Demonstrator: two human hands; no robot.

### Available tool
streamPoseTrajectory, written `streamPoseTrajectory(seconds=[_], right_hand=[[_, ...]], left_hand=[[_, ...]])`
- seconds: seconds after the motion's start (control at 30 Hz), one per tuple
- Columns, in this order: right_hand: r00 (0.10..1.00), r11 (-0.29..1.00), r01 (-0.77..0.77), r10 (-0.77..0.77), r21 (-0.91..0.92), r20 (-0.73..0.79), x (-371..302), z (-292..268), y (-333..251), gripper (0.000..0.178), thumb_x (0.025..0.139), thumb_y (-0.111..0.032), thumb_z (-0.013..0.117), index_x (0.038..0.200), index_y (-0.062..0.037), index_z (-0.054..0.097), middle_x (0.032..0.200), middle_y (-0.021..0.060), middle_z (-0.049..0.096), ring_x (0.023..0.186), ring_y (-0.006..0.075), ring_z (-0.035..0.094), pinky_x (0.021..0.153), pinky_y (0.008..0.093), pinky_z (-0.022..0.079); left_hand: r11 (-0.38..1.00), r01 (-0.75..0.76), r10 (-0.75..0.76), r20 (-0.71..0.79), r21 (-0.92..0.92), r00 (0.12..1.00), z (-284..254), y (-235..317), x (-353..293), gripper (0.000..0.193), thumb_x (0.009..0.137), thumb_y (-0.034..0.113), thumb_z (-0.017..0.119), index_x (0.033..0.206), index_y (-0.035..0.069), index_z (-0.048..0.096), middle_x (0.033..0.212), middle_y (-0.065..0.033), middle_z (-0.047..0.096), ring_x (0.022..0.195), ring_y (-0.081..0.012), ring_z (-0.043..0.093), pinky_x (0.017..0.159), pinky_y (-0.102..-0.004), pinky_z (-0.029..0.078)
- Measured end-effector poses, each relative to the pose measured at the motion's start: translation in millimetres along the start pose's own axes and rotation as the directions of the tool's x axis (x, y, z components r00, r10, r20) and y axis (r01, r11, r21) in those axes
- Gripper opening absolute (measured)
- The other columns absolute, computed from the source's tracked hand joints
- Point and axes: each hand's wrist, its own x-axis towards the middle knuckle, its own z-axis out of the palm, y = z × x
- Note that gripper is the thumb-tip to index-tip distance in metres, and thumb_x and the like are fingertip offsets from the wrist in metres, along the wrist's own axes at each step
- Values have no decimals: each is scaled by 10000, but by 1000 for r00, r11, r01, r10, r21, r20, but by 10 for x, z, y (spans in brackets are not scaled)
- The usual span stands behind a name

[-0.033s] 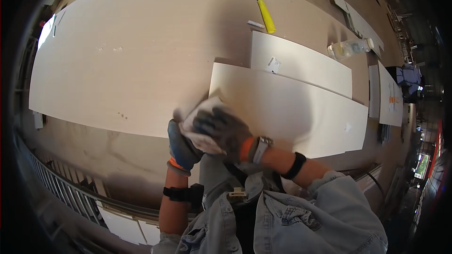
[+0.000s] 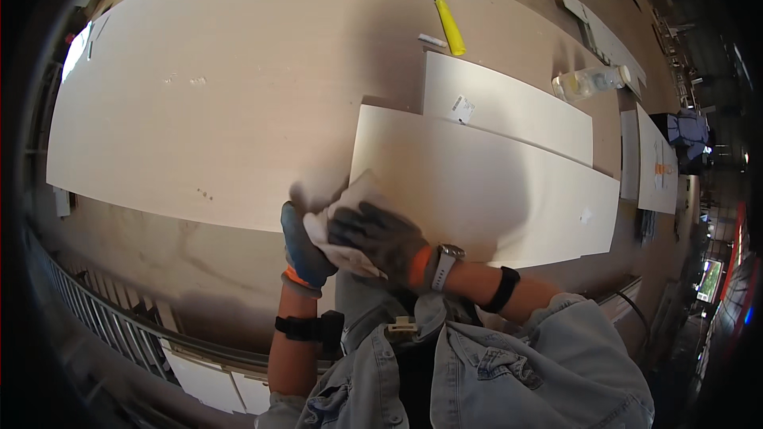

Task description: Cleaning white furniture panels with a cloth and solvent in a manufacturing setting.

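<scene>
Both hands wear dark work gloves with orange cuffs and meet over the near left corner of a white panel (image 2: 445,171). Between them is a crumpled pale cloth (image 2: 362,191). My left hand (image 2: 304,250) grips the cloth from its left side, thumb pointing up and fingers mostly hidden behind the folds. Across the top of the cloth lies my right hand (image 2: 381,240), its fingers bent over and pressing into it. A second, smaller white panel (image 2: 517,107) with a printed label (image 2: 462,109) sits just beyond the first one.
A scraper with a yellow handle (image 2: 450,28) lies at the far side, beside a small white stick (image 2: 431,40). Toward the right a clear bottle (image 2: 592,82) rests on its side. Large pale board (image 2: 199,127) spreads left. Metal railing (image 2: 103,314) stands at lower left.
My right hand and the cloth have shifted slightly toward me, and the cloth's folds have changed shape. My left hand stays nearly in place.
</scene>
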Motion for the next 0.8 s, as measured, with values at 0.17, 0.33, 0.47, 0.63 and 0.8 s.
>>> streamPoseTrajectory(seconds=[0.17,0.33,0.47,0.63,0.8], right_hand=[[998,922,-51,30,-383,-61,548,-610,581,580,835,-459,479,1350,-203,412,1453,89,319,1370,267,244,1135,443,138],[937,900,-288,193,-328,-293,814,-716,730,569,835,-432,471,1333,-160,433,1438,85,335,1370,276,223,1129,448,134],[984,985,-106,84,-137,-157,122,194,-182,537,819,-332,526,1333,-197,441,1412,62,360,1350,258,260,1116,479,170],[793,700,-579,603,-419,-89,-843,-277,463,724,818,-518,500,1417,-156,316,1480,138,241,1399,316,107,1130,510,49],[20,191,-940,858,284,-513,-2867,-413,1495,581,884,-378,461,1387,-116,331,1406,145,347,1331,270,256,1121,423,127]], left_hand=[[985,128,-120,-74,112,990,-225,-68,-27,978,817,756,241,1332,-66,360,1284,-179,497,1161,-255,501,958,-355,422],[985,173,-171,-81,18,982,-314,-54,34,938,816,754,276,1261,-58,429,1168,-154,572,1023,-246,572,843,-341,474],[973,-60,94,-143,221,985,3,28,-3,445,877,361,541,1119,-4,465,1077,-130,577,953,-226,552,796,-363,472],[962,270,-269,-272,-35,924,-7,6,26,905,806,711,384,1329,-28,392,1068,-91,589,952,-207,545,798,-313,453],[923,334,-305,166,-190,938,-542,-17,75,878,812,692,393,1322,-23,403,1074,-84,594,967,-211,555,795,-323,463]])
